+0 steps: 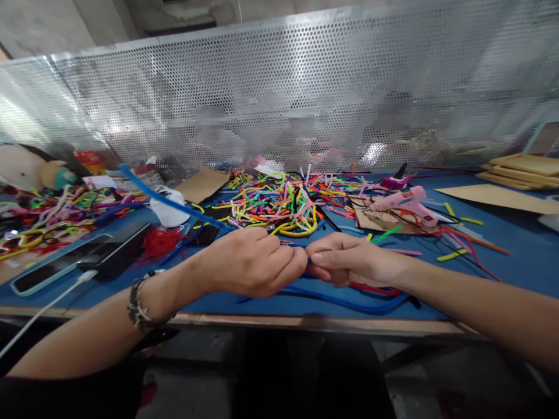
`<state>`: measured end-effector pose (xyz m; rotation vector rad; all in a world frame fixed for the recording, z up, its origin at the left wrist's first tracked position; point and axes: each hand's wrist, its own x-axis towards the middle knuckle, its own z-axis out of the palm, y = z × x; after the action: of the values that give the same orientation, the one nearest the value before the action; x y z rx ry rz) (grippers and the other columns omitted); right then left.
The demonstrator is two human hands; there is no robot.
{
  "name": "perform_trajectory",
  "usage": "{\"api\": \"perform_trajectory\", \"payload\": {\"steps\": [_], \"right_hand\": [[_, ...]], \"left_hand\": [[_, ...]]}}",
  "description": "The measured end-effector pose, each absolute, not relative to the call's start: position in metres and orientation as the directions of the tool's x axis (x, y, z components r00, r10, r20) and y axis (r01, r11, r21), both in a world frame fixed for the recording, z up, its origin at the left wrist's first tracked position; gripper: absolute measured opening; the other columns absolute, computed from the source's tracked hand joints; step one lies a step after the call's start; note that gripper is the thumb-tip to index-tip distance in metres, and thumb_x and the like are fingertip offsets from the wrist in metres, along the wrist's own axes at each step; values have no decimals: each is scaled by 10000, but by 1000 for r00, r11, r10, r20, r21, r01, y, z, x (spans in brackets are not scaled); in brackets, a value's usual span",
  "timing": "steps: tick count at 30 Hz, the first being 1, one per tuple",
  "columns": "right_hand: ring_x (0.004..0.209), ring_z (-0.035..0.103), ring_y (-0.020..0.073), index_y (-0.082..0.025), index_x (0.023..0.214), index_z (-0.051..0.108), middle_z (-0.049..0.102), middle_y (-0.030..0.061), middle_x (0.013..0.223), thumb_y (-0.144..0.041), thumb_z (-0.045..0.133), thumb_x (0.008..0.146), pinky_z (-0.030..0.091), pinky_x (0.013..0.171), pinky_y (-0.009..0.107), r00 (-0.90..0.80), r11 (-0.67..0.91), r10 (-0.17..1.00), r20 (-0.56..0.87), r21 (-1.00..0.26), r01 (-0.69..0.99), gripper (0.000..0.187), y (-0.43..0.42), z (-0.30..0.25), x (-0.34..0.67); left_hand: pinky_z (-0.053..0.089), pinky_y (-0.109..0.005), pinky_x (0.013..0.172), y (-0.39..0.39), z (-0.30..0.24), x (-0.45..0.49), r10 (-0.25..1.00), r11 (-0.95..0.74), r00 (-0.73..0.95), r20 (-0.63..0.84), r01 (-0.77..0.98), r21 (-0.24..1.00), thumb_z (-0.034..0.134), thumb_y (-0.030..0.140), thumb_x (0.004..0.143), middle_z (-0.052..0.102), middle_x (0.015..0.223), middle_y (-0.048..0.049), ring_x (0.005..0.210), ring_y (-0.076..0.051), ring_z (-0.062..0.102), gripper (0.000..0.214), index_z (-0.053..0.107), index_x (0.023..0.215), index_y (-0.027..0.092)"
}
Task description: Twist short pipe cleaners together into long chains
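Note:
My left hand (264, 262) is closed in a fist around a blue pipe cleaner (174, 202), whose long free end slants up to the left. Against its knuckles, my right hand (345, 259) pinches with thumb and fingers at what looks like the same blue stem; the part between the hands is mostly hidden. Below them another blue pipe cleaner (349, 304) lies curved near the table's front edge. Just behind the hands spreads a heap of short coloured pipe cleaners (283, 201).
A pink glue gun (408, 203) rests on cardboard at the right, with wooden frames (524, 170) behind. At the left are a phone (61, 265), a black power bank (116, 250) with a white cable, and red thread (161, 244). A perforated metal screen (262, 87) stands at the back.

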<state>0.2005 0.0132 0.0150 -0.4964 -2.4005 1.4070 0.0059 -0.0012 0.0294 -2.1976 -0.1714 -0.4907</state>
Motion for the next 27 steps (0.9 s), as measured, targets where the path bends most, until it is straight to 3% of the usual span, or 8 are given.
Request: {"api": "perform_trajectory", "payload": {"steps": [3, 5, 8, 12, 15, 18, 23, 27], "right_hand": [[426, 292, 57, -164, 677, 411, 322, -57, 518, -322, 272, 861, 240, 403, 189, -848, 625, 512, 134, -735, 261, 281, 16, 11, 200], [480, 358, 70, -153, 707, 466, 433, -28, 565, -229, 294, 862, 240, 443, 208, -797, 847, 518, 310, -315, 428, 244, 15, 13, 199], [530, 420, 97, -157, 763, 527, 529, -3, 598, -136, 292, 864, 247, 478, 238, -830, 798, 204, 520, 402, 448, 256, 11, 18, 198], [572, 459, 106, -163, 773, 556, 558, 0, 599, -138, 333, 864, 271, 497, 240, -858, 604, -52, 512, 700, 381, 243, 7, 22, 197], [510, 429, 109, -155, 739, 548, 527, -3, 553, -109, 313, 846, 223, 443, 246, -852, 638, 44, 522, 641, 426, 262, 9, 20, 196], [454, 365, 98, -154, 656, 507, 483, -9, 517, -72, 300, 801, 175, 420, 242, -824, 761, 238, 515, 429, 487, 265, 12, 18, 195], [492, 327, 55, -148, 619, 430, 392, -41, 543, -177, 355, 820, 244, 469, 192, -763, 860, 505, 402, -305, 408, 217, 13, 20, 196], [433, 237, 41, -158, 643, 402, 273, -72, 513, -310, 399, 826, 219, 391, 172, -773, 408, 625, 111, -890, 202, 238, 12, 14, 197]], "left_hand": [[186, -236, 376, 6, 24, 7, 126, -785, 879, 461, 372, -496, 295, 149, 858, 377, 407, 64, 356, -82, 307, 322, 471, 589, 160], [199, -198, 374, 11, 23, 7, 296, -896, 842, 451, 409, -176, 296, 181, 863, 344, 418, 70, 369, -59, 287, 344, 448, 556, 149], [286, -129, 436, 14, 29, 7, 478, -854, 836, 269, 370, 367, 341, 210, 851, 387, 498, 66, 448, -36, 353, 290, 473, 607, 128], [276, -135, 420, 14, 36, 6, 532, -688, 839, 110, 353, 634, 319, 260, 859, 362, 515, 63, 448, -39, 324, 309, 477, 631, 124], [251, -154, 418, 15, 34, 5, 535, -810, 818, 212, 424, 405, 329, 268, 862, 337, 506, 62, 446, -43, 313, 329, 453, 590, 131], [194, -204, 397, 16, 29, 4, 405, -859, 825, 394, 492, -146, 299, 210, 869, 345, 453, 62, 399, -60, 305, 337, 455, 578, 146], [226, -244, 383, 14, 24, 4, 56, -595, 912, 406, 357, -720, 285, 110, 855, 416, 429, 56, 370, -97, 374, 291, 495, 659, 158], [266, -230, 378, 12, 25, 5, -92, -492, 927, 363, 274, -826, 390, 144, 840, 434, 455, 69, 380, -84, 405, 143, 520, 781, 127]]}}
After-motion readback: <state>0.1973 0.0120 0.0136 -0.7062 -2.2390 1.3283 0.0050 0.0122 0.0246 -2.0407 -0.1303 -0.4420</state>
